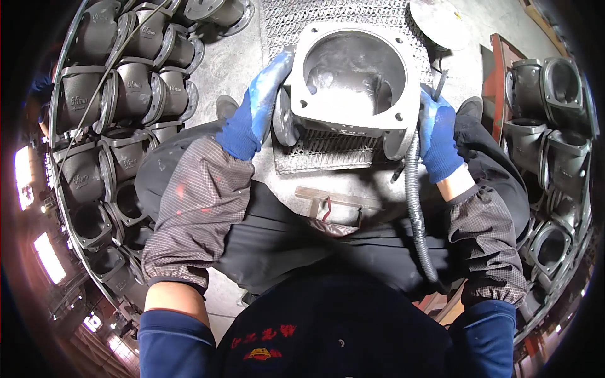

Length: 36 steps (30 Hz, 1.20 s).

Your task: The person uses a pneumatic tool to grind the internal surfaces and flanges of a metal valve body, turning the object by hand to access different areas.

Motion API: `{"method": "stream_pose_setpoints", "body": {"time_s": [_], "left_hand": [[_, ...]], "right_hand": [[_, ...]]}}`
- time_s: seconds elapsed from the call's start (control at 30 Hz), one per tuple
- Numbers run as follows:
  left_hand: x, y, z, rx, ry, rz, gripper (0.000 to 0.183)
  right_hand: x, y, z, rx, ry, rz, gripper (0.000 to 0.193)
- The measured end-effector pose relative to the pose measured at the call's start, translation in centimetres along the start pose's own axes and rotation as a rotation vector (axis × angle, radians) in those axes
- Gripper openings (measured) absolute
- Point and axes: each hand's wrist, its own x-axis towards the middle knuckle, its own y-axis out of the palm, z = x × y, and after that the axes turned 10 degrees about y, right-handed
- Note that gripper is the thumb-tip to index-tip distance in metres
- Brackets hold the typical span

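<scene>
A grey cast valve body point(351, 124) with a square top flange and a wide round opening sits on a patterned metal mat between my knees. My left hand point(266, 94), in a blue glove, grips its round side flange at the left, fingers pointing away from me. At the right side, my right hand point(436, 120), also gloved, is closed beside the casting, its fingers partly hidden. A dark slim rod point(441, 83) sticks up from that hand, and a grey corrugated hose point(414, 205) runs from near it toward my lap. What the rod belongs to is unclear.
Stacked flanged castings point(132, 88) fill a rack on the left. More castings point(548, 145) stand at the right beside a red metal frame point(498, 88). A pale round disc point(439, 24) lies beyond the mat point(321, 159). A small metal-and-wood piece point(334, 203) lies on the floor before me.
</scene>
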Motion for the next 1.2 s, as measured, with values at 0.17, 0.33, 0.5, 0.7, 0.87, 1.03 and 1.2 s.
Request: {"method": "stream_pose_setpoints", "body": {"time_s": [0.17, 0.33, 0.5, 0.7, 0.87, 1.03, 1.2], "left_hand": [[-2.2, -1.0, 1.1, 0.512, 0.526, 0.051, 0.04], [-4.5, -2.8, -1.8, 0.625, 0.728, 0.012, 0.044], [-5.7, -1.7, -4.4, 0.476, 0.502, -0.174, 0.067], [-5.6, -1.9, -4.8, 0.393, 0.429, -0.231, 0.071], [-5.5, -2.4, -4.9, 0.588, 0.482, -0.229, 0.067], [-4.8, -2.3, -4.7, 0.43, 0.352, -0.29, 0.064], [-4.8, -2.5, -5.0, 0.734, 0.422, -0.234, 0.056]], "right_hand": [[-0.2, 1.6, -0.2, -0.087, -0.031, 0.065, 0.03], [-0.1, 3.8, -1.3, 0.133, 0.088, 0.136, 0.028], [-0.2, 5.6, -3.2, 0.313, 0.172, 0.224, 0.028], [0.1, 5.9, -2.7, 0.19, 0.141, 0.248, 0.027], [-0.5, 5.9, -1.5, -0.08, 0.039, 0.267, 0.034], [-2.0, 5.4, 0.8, -0.094, 0.087, 0.246, 0.035], [-2.2, 4.1, 3.0, -0.112, 0.136, 0.142, 0.035]]}}
